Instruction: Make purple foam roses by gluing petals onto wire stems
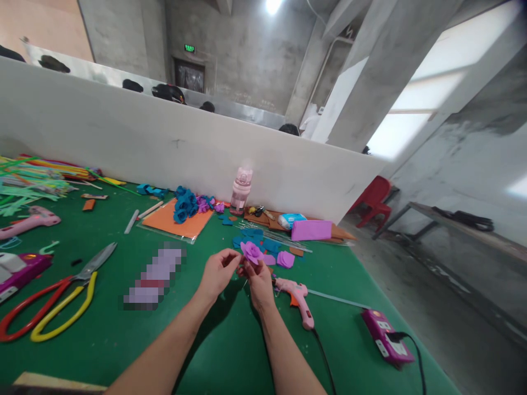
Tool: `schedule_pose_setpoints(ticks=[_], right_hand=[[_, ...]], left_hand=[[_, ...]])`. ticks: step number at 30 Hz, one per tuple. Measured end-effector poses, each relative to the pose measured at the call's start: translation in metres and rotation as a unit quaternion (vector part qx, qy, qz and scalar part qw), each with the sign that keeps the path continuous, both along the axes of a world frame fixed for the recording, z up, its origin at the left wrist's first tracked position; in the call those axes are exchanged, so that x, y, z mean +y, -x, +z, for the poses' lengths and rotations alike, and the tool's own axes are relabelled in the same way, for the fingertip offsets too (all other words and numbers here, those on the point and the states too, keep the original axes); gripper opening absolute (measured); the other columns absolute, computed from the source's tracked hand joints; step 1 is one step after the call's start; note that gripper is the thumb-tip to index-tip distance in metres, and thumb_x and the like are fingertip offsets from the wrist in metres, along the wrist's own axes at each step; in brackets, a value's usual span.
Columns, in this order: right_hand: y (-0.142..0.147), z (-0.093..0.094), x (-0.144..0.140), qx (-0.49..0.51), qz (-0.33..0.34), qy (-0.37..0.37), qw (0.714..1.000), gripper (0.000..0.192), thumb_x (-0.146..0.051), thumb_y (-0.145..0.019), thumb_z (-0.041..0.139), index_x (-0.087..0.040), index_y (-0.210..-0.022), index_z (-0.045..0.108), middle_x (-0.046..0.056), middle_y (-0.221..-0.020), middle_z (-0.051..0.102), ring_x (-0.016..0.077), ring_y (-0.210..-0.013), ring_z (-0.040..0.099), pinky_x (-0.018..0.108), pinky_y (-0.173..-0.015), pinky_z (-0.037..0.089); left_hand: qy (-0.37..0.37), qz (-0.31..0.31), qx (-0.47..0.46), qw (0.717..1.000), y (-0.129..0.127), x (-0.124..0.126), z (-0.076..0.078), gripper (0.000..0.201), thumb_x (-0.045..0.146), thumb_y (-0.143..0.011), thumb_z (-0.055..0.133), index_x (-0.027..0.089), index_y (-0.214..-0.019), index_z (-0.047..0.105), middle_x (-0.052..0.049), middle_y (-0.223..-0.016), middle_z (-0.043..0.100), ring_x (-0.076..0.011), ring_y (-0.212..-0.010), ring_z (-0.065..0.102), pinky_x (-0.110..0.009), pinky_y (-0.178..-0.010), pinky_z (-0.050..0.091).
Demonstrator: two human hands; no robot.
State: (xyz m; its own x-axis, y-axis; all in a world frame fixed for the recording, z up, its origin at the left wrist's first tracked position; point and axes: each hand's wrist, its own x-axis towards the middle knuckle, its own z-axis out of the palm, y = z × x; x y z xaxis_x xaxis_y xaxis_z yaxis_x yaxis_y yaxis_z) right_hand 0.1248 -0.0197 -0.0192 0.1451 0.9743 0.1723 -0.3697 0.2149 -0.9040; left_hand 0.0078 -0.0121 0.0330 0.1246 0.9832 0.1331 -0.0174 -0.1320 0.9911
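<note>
A purple paper flower (252, 252) with layered petals is held up over the middle of the green table. My right hand (259, 285) is closed around its underside, and a thin stem seems to poke out below. At the flower's left edge, the fingers of my left hand (220, 271) are pinched together against it; the exact contact point is partly hidden. Just right of my hands lies a pink glue gun (294, 293). Behind the flower are loose purple petals (285, 259) and blue paper pieces (252, 235).
Large scissors (84, 277) lie open at left, near another pink glue gun (35, 220) and a power strip (22, 271). A second power strip (385, 336) is at right. Finished blue flowers (185, 206) and a pink bottle (241, 189) stand before the white partition (185, 137).
</note>
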Motion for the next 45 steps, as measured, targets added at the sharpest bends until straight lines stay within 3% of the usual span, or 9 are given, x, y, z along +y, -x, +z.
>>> schedule_pose_setpoints(ticks=[7,23,29,33,38,45], right_hand=[[0.000,0.004,-0.002,-0.056,-0.015,-0.024,0.998,0.030,-0.032,-0.073,0.066,-0.019,-0.100,0.062,0.002,-0.080,0.066,0.0127,-0.064,0.054,0.024,-0.059,0.045],[-0.003,0.001,0.001,-0.150,-0.050,-0.048,0.986,0.027,-0.025,-0.074,0.058,-0.017,-0.100,0.060,0.002,-0.078,0.063,0.0131,-0.062,0.053,0.025,-0.059,0.044],[-0.007,0.001,0.002,-0.165,-0.082,-0.042,0.982,0.014,-0.025,-0.075,0.058,-0.017,-0.087,0.060,0.001,-0.071,0.062,0.0130,-0.061,0.053,0.025,-0.058,0.044],[-0.008,0.006,-0.002,-0.133,-0.072,-0.031,0.988,0.021,-0.030,-0.076,0.059,-0.017,-0.093,0.061,0.004,-0.081,0.066,0.0144,-0.065,0.058,0.027,-0.062,0.046],[-0.008,0.006,-0.003,-0.138,-0.051,-0.022,0.989,0.023,-0.031,-0.077,0.059,-0.017,-0.095,0.062,0.006,-0.086,0.067,0.0161,-0.069,0.059,0.030,-0.066,0.047],[-0.010,0.005,-0.003,-0.242,-0.047,-0.111,0.963,0.020,-0.021,-0.077,0.056,-0.018,-0.096,0.061,0.004,-0.092,0.065,0.0183,-0.086,0.057,0.031,-0.081,0.044]], left_hand=[[-0.010,-0.033,-0.020,0.999,0.000,0.000,-0.003,0.014,0.030,-0.068,0.063,0.016,-0.072,0.060,0.000,-0.061,0.062,-0.0138,-0.057,0.056,-0.025,-0.059,0.044],[-0.067,0.021,0.065,0.995,0.000,0.002,-0.006,0.011,0.026,-0.069,0.057,0.016,-0.063,0.057,0.004,-0.058,0.054,-0.0100,-0.055,0.047,-0.021,-0.055,0.037],[-0.025,0.029,0.021,0.999,0.002,-0.001,0.002,0.014,0.029,-0.070,0.058,0.016,-0.065,0.060,0.001,-0.059,0.057,-0.0102,-0.054,0.048,-0.021,-0.054,0.037],[0.008,0.063,-0.060,0.996,0.006,0.000,0.004,0.019,0.034,-0.071,0.059,0.015,-0.068,0.061,0.002,-0.054,0.054,-0.0090,-0.048,0.044,-0.020,-0.045,0.032],[0.030,0.051,-0.096,0.994,0.007,0.002,0.001,0.027,0.040,-0.072,0.059,0.014,-0.071,0.064,0.000,-0.057,0.056,-0.0094,-0.050,0.045,-0.020,-0.046,0.032],[0.013,0.035,-0.094,0.995,0.007,0.000,0.007,0.036,0.046,-0.075,0.054,0.013,-0.064,0.063,0.002,-0.052,0.050,-0.0092,-0.050,0.040,-0.021,-0.047,0.030]])
